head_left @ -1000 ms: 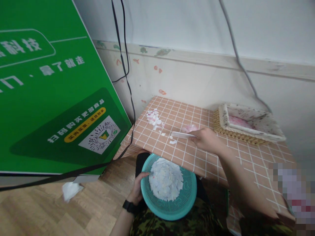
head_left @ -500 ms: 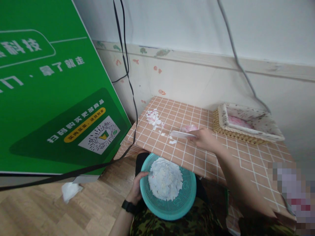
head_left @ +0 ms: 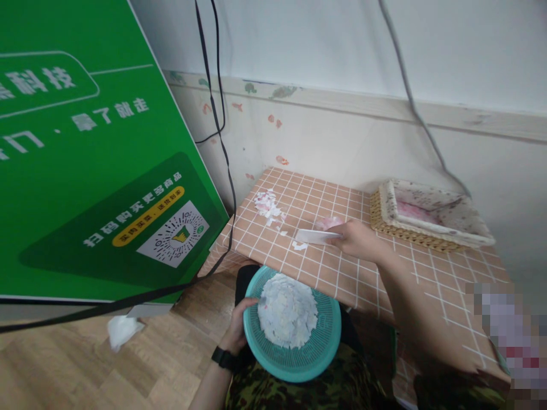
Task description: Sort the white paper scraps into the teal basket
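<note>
A teal plastic colander point(head_left: 294, 367) rests on my lap below the table edge, heaped with white paper scraps point(head_left: 288, 310). My left hand point(head_left: 241, 319) grips its left rim, the thumb over the edge. Above the table, my right hand point(head_left: 356, 239) is closed round a flat white card-like piece point(head_left: 315, 236) that points left. Just under its tip lie a few loose white scraps point(head_left: 299, 246). A pile of white and pinkish scraps point(head_left: 267, 204) sits farther left on the table. Behind the right hand is a pinkish, clear-looking bundle point(head_left: 329, 222), partly hidden.
The table point(head_left: 307, 191) has a brown cloth with white grid lines. At its back right stands a cloth-lined wicker basket point(head_left: 431, 233) with something pink inside. A green printed cabinet point(head_left: 106, 142) is on the left, with a black cable point(head_left: 226, 165) hanging before it. White crumpled plastic point(head_left: 123, 331) lies on the floor.
The white piece in my right hand has tilted, showing more of its flat face, close to the loose scraps. My left hand and the colander are practically unmoved.
</note>
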`<action>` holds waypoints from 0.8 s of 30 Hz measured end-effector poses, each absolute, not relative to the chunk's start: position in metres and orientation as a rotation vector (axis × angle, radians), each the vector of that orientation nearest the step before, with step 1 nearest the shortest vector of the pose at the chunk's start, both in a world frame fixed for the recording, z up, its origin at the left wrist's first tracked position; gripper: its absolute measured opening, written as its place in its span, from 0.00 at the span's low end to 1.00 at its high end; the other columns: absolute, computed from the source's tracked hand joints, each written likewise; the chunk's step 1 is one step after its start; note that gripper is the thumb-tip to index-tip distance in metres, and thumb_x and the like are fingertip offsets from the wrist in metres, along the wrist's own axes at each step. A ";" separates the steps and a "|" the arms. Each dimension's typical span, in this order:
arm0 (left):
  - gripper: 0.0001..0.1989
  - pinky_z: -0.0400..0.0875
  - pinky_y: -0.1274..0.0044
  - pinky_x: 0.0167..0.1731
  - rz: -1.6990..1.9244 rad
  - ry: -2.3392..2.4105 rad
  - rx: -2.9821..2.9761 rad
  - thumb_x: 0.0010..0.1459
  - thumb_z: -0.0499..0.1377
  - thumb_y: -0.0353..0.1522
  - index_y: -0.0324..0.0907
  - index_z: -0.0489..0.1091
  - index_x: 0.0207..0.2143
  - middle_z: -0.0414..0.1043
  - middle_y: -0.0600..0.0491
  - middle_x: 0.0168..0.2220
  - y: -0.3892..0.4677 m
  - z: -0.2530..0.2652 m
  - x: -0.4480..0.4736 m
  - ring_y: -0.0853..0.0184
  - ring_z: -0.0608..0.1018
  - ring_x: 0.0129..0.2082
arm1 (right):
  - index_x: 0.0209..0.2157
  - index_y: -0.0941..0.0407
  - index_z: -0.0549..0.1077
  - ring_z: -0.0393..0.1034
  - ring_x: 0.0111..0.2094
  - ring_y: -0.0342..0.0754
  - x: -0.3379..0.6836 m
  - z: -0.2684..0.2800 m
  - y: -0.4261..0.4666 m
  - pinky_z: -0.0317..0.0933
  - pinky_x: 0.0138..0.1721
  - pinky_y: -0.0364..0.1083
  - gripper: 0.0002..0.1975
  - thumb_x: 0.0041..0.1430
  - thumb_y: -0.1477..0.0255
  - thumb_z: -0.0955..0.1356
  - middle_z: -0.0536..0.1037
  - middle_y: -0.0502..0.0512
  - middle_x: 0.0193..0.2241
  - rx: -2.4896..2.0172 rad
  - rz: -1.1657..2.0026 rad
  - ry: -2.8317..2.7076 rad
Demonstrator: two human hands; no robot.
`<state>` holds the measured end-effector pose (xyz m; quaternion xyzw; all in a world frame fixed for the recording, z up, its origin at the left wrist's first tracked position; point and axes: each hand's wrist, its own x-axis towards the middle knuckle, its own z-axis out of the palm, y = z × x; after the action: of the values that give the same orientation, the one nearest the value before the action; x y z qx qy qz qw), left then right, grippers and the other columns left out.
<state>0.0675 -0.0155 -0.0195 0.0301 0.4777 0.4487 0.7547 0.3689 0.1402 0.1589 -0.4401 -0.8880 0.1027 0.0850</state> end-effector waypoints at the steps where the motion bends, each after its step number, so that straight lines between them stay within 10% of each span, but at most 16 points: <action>1: 0.09 0.69 0.72 0.33 0.981 1.034 0.068 0.47 0.61 0.31 0.34 0.77 0.28 0.78 0.49 0.23 -0.016 -0.020 0.067 0.63 0.76 0.23 | 0.34 0.56 0.77 0.63 0.25 0.43 0.369 0.159 0.139 0.51 0.28 0.42 0.10 0.56 0.75 0.63 0.75 0.52 0.25 -1.308 0.301 -2.643; 24: 0.09 0.69 0.70 0.35 0.976 1.035 0.089 0.45 0.62 0.33 0.35 0.77 0.27 0.79 0.48 0.24 -0.015 -0.015 0.067 0.60 0.78 0.25 | 0.32 0.56 0.77 0.66 0.27 0.44 0.363 0.159 0.141 0.54 0.29 0.42 0.10 0.56 0.74 0.64 0.76 0.53 0.26 -1.309 0.353 -2.634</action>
<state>0.0672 -0.0153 -0.0155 0.0408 0.4749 0.4478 0.7565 0.3635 0.1407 0.1592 -0.4402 -0.8855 0.1187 0.0895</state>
